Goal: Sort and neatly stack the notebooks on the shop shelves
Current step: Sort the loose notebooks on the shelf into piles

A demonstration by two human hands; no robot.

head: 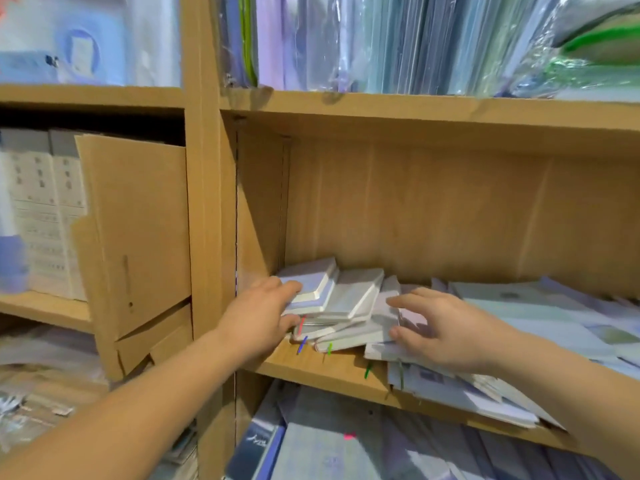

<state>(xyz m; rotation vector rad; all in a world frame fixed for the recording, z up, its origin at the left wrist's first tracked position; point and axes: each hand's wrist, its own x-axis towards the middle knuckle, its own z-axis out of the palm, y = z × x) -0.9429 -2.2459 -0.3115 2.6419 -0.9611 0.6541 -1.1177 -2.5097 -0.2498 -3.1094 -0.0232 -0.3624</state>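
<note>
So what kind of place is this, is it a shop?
Probably a stationery shop: wooden shelves hold a messy pile of small notebooks, with plastic-wrapped folders standing on the shelf above.

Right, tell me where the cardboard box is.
Head view, left side: the cardboard box stands in the left shelf bay, against the wooden upright.
</note>
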